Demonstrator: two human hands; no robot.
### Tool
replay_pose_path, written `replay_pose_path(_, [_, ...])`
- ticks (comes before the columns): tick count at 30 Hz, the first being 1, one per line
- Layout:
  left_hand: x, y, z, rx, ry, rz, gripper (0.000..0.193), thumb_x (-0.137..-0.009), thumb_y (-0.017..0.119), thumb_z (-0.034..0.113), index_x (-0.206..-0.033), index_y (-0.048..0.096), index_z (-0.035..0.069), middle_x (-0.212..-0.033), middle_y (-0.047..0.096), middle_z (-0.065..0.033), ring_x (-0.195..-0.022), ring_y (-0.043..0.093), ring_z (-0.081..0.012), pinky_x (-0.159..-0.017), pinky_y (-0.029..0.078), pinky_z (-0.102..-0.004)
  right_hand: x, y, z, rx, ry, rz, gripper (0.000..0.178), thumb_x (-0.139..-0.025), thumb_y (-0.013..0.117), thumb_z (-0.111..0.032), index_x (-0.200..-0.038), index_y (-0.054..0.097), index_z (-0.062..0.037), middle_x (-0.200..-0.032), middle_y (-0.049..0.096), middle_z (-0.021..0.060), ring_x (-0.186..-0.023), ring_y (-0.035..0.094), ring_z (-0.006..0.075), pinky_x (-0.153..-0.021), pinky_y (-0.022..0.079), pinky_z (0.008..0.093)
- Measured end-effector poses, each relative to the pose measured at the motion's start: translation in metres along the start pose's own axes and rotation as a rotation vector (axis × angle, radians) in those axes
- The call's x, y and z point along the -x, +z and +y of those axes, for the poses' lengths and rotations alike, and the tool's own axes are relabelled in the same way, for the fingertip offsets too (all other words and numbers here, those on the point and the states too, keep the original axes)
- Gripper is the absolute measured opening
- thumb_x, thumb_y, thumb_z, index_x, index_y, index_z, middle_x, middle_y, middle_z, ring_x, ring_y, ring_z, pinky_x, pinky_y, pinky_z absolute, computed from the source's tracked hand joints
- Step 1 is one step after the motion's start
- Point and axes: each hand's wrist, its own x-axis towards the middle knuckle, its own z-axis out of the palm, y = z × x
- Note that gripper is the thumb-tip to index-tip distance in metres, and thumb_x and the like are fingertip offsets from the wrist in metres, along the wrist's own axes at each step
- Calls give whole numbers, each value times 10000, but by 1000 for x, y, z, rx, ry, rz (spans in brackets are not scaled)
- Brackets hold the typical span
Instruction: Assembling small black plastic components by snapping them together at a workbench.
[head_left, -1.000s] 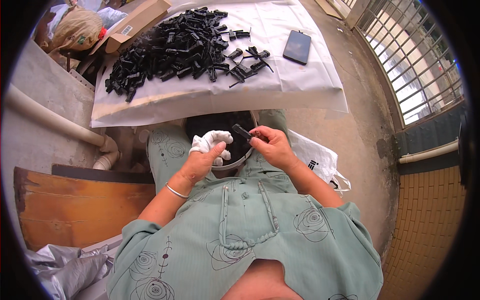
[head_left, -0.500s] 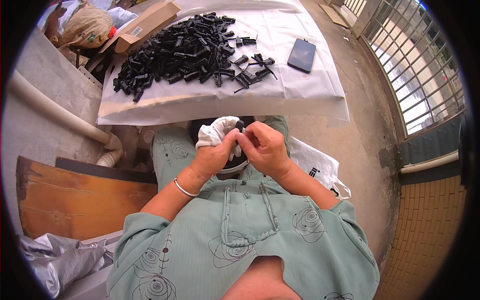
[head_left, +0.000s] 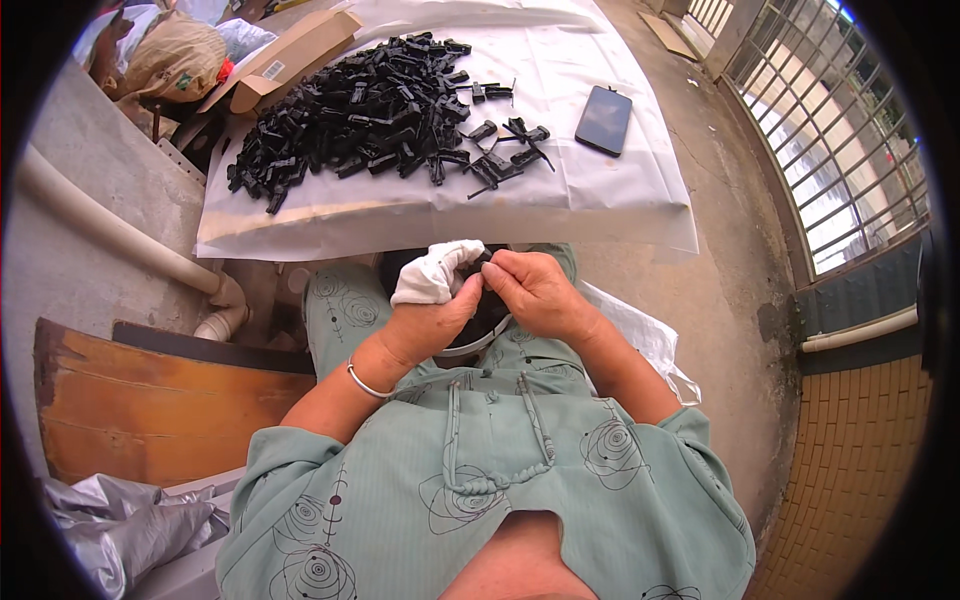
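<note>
Over my lap, just past the table's near edge, my two hands meet at a small black plastic piece (head_left: 484,257), mostly hidden by fingers. My left hand (head_left: 430,318), with a bracelet on its wrist, grips the piece; white cloth (head_left: 436,273) covers its fingers, and the thumb stays bare. From the other side, my right hand (head_left: 538,292) pinches the same piece between thumb and forefinger. A heap of similar black plastic pieces (head_left: 350,115) lies on the table, with several loose ones (head_left: 505,150) at its right.
White sheeting covers the table (head_left: 600,200). A black phone (head_left: 604,120) rests at its right, and an open cardboard box (head_left: 290,60) at the back left. Below my hands is a dark container with a pale rim (head_left: 470,347). A white bag (head_left: 640,340) stands by my right leg.
The black piece stood upright above my fingertips before; now it sits lower and tilted between them. My right fingers have straightened somewhat, and the cloth-covered left fingers have turned.
</note>
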Motion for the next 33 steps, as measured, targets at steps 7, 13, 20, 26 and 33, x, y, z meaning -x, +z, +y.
replay_pose_path(7, [-2, 2, 4, -335, 279, 19, 241, -784, 583, 8, -1020, 566, -39, -866, 609, -111, -676, 574, -164, -628, 477, -267, 2, 0, 2, -37, 105, -45, 249, -891, 508, -145, -695, 497, 7, -555, 413, 20, -541, 345, 93, -495, 346, 277])
replay_pose_path(13, [0, 0, -8, -558, 313, -12, 274, -741, 576, 57, -1006, 559, -10, -935, 594, -190, -863, 578, -340, -779, 470, -375, 1, 27, 19, 11, 150, 98, 262, -872, 499, -149, -675, 477, 23, -555, 454, 181, -476, 366, 252, -491, 355, 363])
replay_pose_path(20, [-4, 2, -23, -433, 149, 12, 268, -764, 595, 39, -1017, 532, -24, -908, 583, -129, -849, 575, -233, -767, 465, -312, -5, 34, 31, -118, 140, 130, 286, -897, 498, -163, -669, 456, 4, -552, 363, 10, -543, 318, 80, -474, 321, 273])
replay_pose_path(26, [-18, -24, -7, 524, -225, -92, 271, -882, 501, 54, -1136, 409, 24, -902, 542, -37, -642, 460, -67, -563, 422, -208, -2, 14, 26, 18, 56, 70, 111, -831, 593, -101, -893, 620, -13, -645, 520, 54, -582, 472, 105, -544, 400, 262])
replay_pose_path(33, [-11, -12, -4, 253, -179, -168, 313, -884, 409, 36, -1195, 380, 36, -866, 540, -33, -556, 414, -41, -469, 351, -178, -1, 3, 11, 123, -184, 212, 69, -768, 651, -54, -834, 639, -35, -696, 589, 76, -594, 558, 170, -559, 448, 264])
